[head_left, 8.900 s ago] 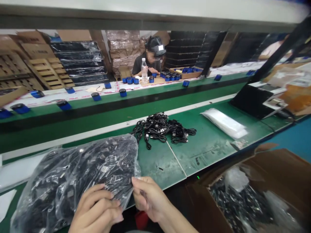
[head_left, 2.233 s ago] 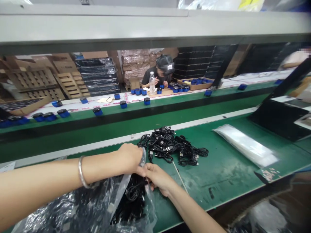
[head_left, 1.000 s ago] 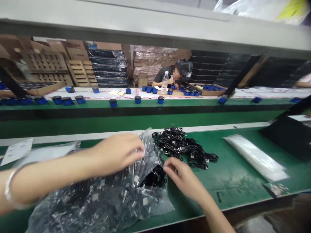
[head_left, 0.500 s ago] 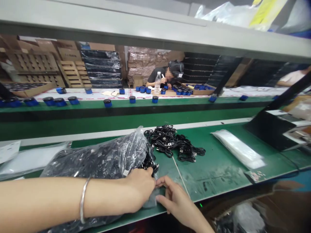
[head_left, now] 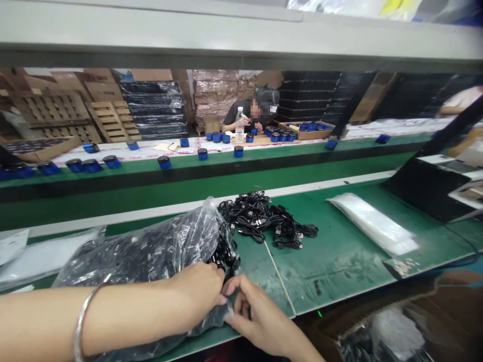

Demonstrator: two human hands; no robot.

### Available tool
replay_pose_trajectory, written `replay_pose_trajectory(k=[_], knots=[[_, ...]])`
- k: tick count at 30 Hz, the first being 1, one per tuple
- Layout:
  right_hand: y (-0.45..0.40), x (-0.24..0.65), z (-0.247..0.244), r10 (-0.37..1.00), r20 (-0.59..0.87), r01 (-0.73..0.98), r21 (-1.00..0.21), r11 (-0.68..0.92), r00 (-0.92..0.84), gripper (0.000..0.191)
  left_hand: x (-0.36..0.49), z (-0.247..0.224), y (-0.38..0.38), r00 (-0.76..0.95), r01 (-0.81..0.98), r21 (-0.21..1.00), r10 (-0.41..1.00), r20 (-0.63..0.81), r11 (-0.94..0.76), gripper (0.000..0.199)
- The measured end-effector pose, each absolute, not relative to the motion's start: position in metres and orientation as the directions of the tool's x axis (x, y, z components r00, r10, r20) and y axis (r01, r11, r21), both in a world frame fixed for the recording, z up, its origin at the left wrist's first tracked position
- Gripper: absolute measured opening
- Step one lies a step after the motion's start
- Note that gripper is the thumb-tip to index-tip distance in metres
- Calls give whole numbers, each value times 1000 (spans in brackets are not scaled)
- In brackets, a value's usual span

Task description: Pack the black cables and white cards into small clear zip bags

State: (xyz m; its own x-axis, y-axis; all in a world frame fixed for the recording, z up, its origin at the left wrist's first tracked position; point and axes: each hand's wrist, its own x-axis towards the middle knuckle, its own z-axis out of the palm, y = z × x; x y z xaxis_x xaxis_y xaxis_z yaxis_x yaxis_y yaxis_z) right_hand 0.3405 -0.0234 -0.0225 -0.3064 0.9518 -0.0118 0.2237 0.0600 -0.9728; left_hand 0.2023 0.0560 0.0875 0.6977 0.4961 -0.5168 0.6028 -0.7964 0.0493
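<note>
Left hand: the left hand (head_left: 199, 291) lies on the near end of the plastic bag (head_left: 151, 254), fingers curled and pinching the film at its mouth; a metal bracelet (head_left: 81, 322) circles the wrist.
Right hand: the right hand (head_left: 260, 317) meets the left at the same spot, fingers bent and gripping the bag's loose edge, touching the left fingertips.
Bag contents: clear film packed full of black coiled cables; a few spill out at the mouth, just above the hands.
Bag position and axis: it lies flat on the green bench (head_left: 339, 261), near the front edge; its long axis runs from lower left to upper right, mouth toward the right.
Beyond the mouth: a loose cable pile (head_left: 264, 221) sits just beside the bag.
Further right: a flat stack of clear sleeves (head_left: 373, 223), well apart.
Lower right: a cardboard box (head_left: 433, 322) holding more bagged goods; contents blurred.
</note>
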Motion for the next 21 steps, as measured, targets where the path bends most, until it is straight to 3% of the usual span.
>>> replay_pose_trajectory(k=[3,9,17,21], knots=[[-21,344,-25,942,-8,296,-950,97,-334,30,204,81,55,727,573,96,451,-518,-814,14],[-9,345,-31,935,-14,253,-964,82,-355,21,197,79,58,778,567,229,424,-463,-791,12],[4,343,-32,937,-15,205,-977,61,-349,23,200,92,57,674,682,189,508,-536,-707,26],[5,345,-28,908,7,111,-992,59,-419,24,197,84,63,728,642,266,463,-506,-719,18]])
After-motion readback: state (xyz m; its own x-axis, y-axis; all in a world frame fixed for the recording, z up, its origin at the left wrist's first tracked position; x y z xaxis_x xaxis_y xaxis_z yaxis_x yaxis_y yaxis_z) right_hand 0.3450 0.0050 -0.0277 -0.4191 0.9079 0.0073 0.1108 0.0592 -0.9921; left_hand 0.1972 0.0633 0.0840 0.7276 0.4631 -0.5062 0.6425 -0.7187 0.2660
